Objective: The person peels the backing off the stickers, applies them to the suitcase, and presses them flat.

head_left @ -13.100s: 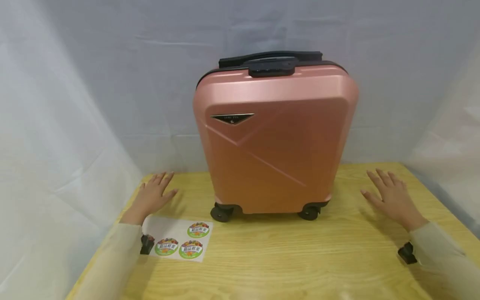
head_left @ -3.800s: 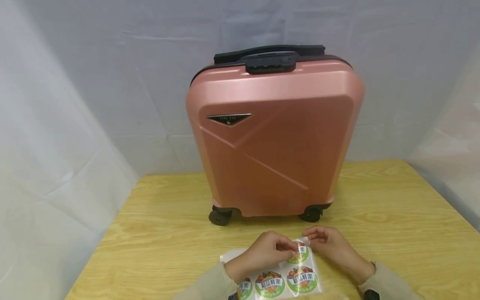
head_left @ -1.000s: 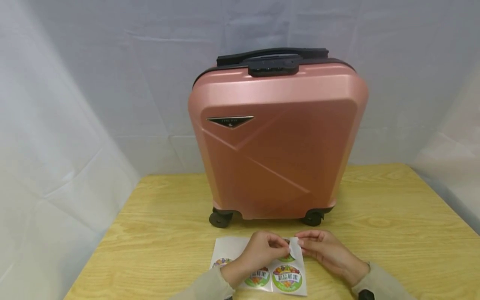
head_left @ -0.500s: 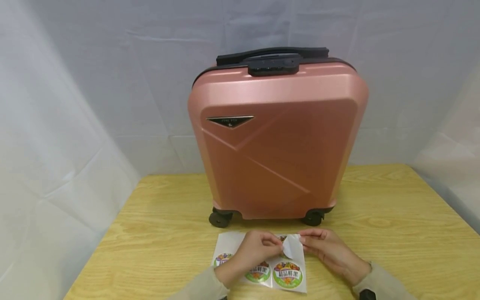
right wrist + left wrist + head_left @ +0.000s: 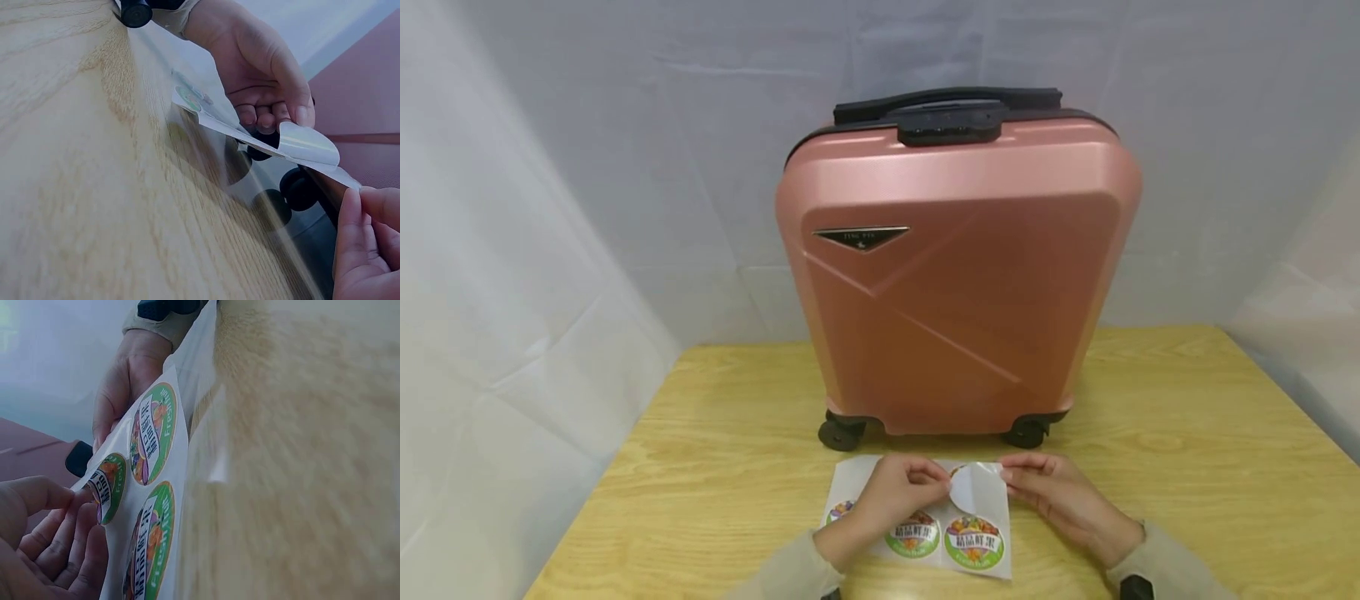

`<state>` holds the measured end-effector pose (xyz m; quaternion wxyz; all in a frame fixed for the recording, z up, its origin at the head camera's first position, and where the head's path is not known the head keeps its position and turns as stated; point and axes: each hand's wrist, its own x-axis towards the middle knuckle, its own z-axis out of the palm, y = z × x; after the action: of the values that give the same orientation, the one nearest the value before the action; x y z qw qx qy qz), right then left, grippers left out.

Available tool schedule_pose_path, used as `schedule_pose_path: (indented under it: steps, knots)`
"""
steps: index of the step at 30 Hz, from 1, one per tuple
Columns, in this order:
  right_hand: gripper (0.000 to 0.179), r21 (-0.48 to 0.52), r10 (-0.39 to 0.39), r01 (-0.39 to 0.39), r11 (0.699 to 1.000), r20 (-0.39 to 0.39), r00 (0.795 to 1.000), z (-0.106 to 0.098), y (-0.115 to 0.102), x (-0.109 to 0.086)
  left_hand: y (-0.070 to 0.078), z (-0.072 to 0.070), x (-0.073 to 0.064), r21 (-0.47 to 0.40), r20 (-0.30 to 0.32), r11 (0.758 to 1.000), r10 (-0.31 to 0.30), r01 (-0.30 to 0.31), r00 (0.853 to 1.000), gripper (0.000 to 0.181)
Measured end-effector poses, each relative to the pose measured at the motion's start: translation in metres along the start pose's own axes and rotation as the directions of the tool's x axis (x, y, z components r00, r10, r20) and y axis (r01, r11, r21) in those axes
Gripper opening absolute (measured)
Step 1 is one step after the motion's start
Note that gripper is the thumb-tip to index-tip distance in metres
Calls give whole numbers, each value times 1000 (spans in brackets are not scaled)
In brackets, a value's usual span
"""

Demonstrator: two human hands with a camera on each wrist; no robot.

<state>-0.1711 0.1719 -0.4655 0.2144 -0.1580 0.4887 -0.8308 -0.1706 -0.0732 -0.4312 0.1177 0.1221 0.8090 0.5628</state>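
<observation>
My left hand (image 5: 891,492) pinches the edge of a round fruit sticker (image 5: 962,490) between thumb and fingertips. The sticker is folded back to the left, showing its white underside, and its left part still lies on the sticker sheet (image 5: 861,477). In the right wrist view the lifted flap (image 5: 309,145) curls up from the sheet. With thumb and fingers, my right hand (image 5: 1063,500) holds the sheet's far right corner. Other round green-edged stickers (image 5: 975,542) lie on the sheet, nearer to me, one partly hidden by my left wrist. The sheet is tilted up off the table.
A pink hard-shell suitcase (image 5: 955,292) stands upright on its wheels just behind the hands, with a black top handle (image 5: 947,100) and a triangular badge (image 5: 861,238). The wooden table (image 5: 700,483) lies beneath, and white cloth (image 5: 587,167) hangs behind and at both sides.
My left hand has drawn left, and more of the sticker's white underside shows. My right hand keeps its hold on the corner. Earlier, the sheet lay flat at the left with both hands apart.
</observation>
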Motion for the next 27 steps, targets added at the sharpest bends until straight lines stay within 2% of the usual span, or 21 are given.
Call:
schedule_pose_path:
  steps: [9, 14, 21, 27]
  knots:
    - [28, 1, -7, 7, 1000, -13, 1000, 0, -1, 0, -4, -7, -1, -22, -23, 1000, 10, -10, 1000, 11]
    - [29, 15, -8, 9, 1000, -22, 1000, -1, -1, 0, -6, -14, -2, -80, -29, 997, -2, 0, 1000, 12]
    - [31, 19, -14, 15, 1000, -30, 999, 0, -1, 0, -4, -23, -7, -103, -45, 994, 35, -40, 998, 14]
    - [31, 31, -14, 15, 999, -38, 999, -1, -2, 0, -7, -28, -8, -74, -86, 994, 73, -80, 994, 13]
